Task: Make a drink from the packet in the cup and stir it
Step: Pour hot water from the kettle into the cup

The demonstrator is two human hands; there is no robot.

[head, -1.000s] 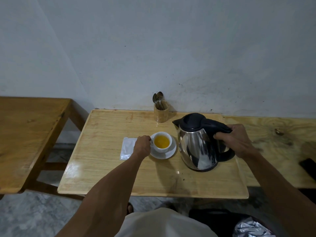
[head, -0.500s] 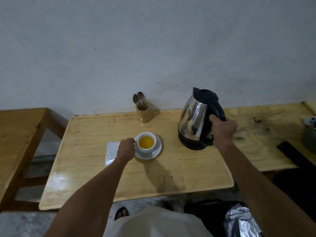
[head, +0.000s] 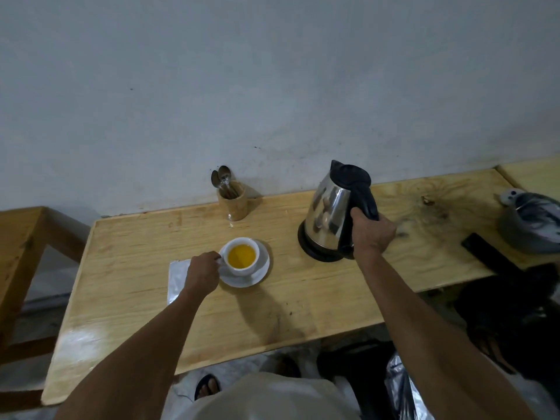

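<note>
A white cup (head: 242, 258) filled with yellow-orange liquid sits on a white saucer (head: 260, 272) in the middle of the wooden table (head: 127, 268). My left hand (head: 202, 271) pinches the cup's handle from the left. Partly under that hand lies a silver packet (head: 176, 277), flat on the table. My right hand (head: 372, 231) grips the black handle of a steel kettle (head: 328, 216), which stands on its black base to the right of the cup. A wooden holder (head: 233, 201) with spoons (head: 221, 177) stands at the back by the wall.
A second wooden table (head: 21, 237) stands to the left across a gap. On the right edge lie a grey object (head: 530, 219) and a flat black item (head: 485, 247). A silver bag (head: 403, 389) sits on the floor below, near my foot (head: 207, 386).
My right hand carried the kettle from beside the cup back and to the right, and it now stands on its base. My left hand stayed at the cup's handle.
</note>
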